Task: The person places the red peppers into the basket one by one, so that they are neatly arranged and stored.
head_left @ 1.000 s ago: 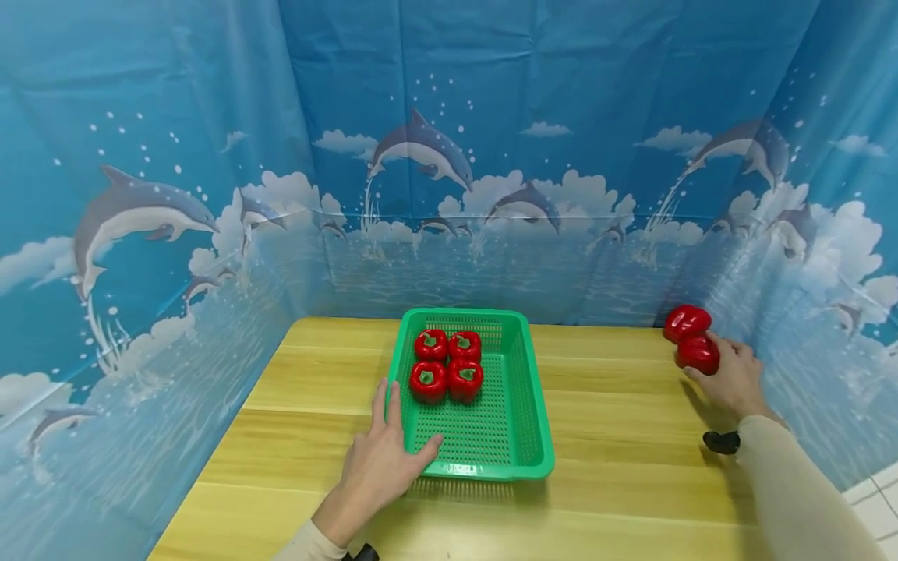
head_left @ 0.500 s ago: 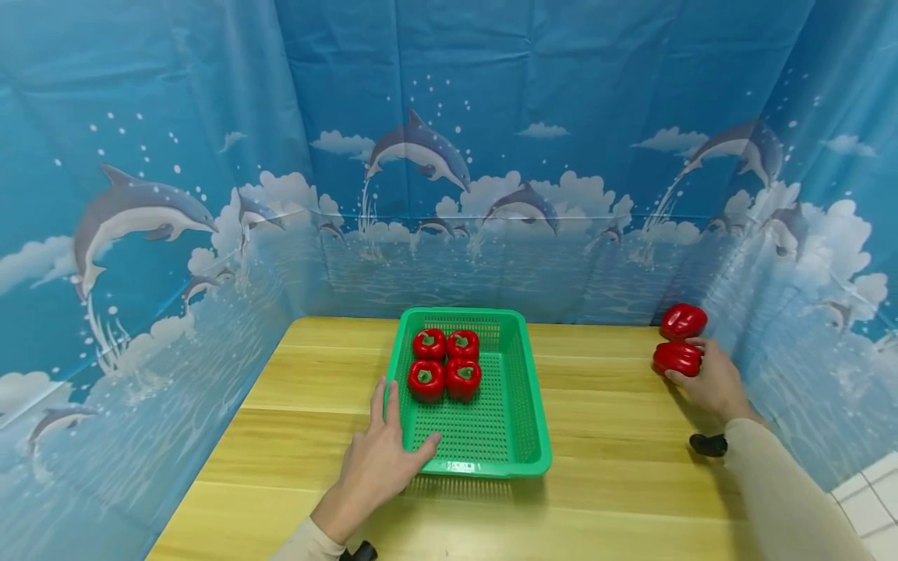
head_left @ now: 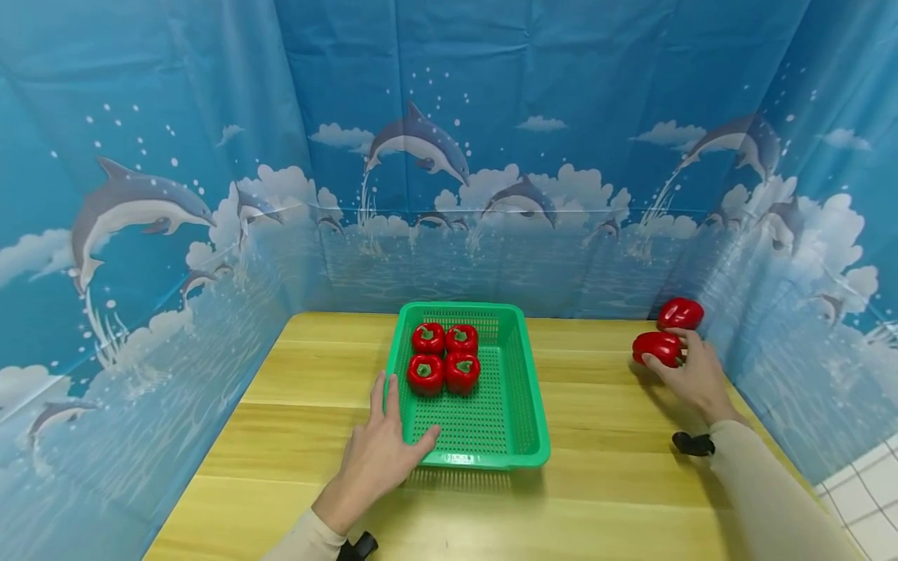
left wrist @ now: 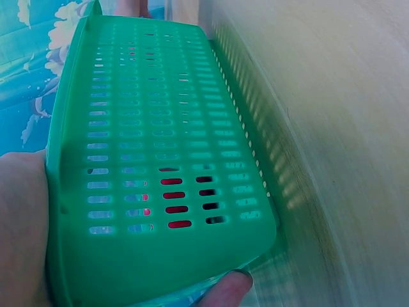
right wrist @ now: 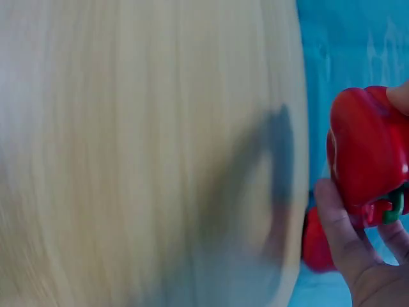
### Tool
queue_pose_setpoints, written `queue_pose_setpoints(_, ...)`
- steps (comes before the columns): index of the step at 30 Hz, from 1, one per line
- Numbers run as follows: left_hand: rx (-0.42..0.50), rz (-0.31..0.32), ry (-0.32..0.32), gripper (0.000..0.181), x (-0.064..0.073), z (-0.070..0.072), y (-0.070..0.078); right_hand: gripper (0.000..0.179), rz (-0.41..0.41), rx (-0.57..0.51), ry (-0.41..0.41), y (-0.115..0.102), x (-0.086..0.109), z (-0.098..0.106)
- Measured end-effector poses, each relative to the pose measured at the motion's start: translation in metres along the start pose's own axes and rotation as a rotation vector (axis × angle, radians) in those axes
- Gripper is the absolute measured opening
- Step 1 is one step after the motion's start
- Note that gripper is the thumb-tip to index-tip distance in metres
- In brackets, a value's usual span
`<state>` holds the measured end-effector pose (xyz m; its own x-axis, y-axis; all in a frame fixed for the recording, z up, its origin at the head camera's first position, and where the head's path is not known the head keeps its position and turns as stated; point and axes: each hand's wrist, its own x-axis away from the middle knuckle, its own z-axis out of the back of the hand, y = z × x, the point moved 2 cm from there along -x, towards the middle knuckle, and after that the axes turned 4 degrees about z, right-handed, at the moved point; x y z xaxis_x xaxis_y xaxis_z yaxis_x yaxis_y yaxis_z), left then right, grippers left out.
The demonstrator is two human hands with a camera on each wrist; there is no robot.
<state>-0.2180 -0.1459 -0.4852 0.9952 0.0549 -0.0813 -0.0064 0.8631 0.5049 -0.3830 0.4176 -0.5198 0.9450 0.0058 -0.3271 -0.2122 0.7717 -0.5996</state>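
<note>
My right hand [head_left: 701,382] grips a red bell pepper [head_left: 654,348] between thumb and fingers above the right side of the table. In the right wrist view this bell pepper [right wrist: 365,150] shows its green stem, and its shadow falls on the wood. Behind it, a second red pepper [head_left: 680,313] lies at the far right corner. My left hand [head_left: 382,456] is at the near left corner of a green plastic basket [head_left: 539,413], fingers straight along the rim and thumb spread over the near side. Several red peppers [head_left: 426,374] stand stem up in the basket's left part.
The basket stands on a yellow wooden table [head_left: 281,436]. Blue curtains [head_left: 575,265] with dolphins hang behind and on both sides of the table. White tiles [head_left: 870,491] show at the lower right.
My right hand has carried the gripped bell pepper leftward, away from the pepper at the far corner. My left hand has stayed at the basket.
</note>
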Motion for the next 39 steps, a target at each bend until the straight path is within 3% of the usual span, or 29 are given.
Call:
queue_pose_setpoints(14,-0.01,-0.001,-0.014,0.122,0.0,-0.001,0.001,0.086,0.088,-0.049,0.081,-0.054,0.008,-0.004)
queue_pose_setpoints(26,0.006,0.004,-0.016,0.121,0.0,-0.001,-0.002,0.087,0.139,-0.024,0.055,-0.104,0.008,-0.009)
queue_pose_setpoints(39,0.029,0.002,-0.022,0.123,-0.002,0.001,-0.001,0.084,0.221,-0.059,0.034,-0.14,0.005,-0.016)
